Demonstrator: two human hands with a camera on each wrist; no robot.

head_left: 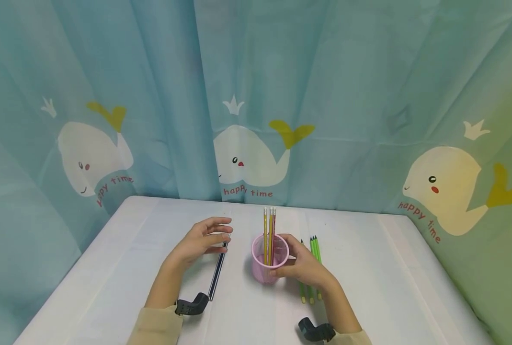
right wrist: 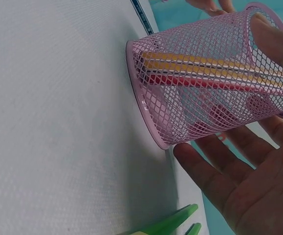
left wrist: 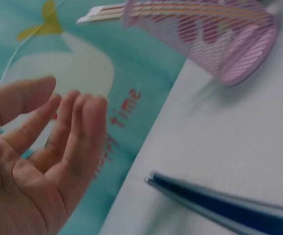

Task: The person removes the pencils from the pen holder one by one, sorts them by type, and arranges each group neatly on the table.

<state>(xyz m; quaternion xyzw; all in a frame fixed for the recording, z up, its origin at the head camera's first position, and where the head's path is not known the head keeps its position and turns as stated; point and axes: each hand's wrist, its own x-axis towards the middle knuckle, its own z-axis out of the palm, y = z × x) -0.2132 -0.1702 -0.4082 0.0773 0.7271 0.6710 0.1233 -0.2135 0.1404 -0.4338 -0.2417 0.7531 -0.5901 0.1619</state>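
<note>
My right hand (head_left: 301, 261) grips a pink mesh pencil cup (head_left: 262, 274), thumb near the rim and fingers round its far side. Yellow pencils (right wrist: 190, 62) and a red pencil (right wrist: 195, 82) stand inside the cup, leaning together. Left of it my left hand (head_left: 204, 242) hovers with nothing in it, its fingers loosely bent and spread. Beneath that hand lie dark blue striped pencils (head_left: 217, 274), side by side on the white table; the left wrist view shows their ends (left wrist: 180, 188) apart from the fingers.
Several green pencils (head_left: 311, 293) lie on the white table (head_left: 368, 278) to the right, partly behind the right hand and forearm. A blue-green curtain (head_left: 346, 96) with printed whales hangs along the table's back edge. Each wrist carries a black camera mount (head_left: 193, 305).
</note>
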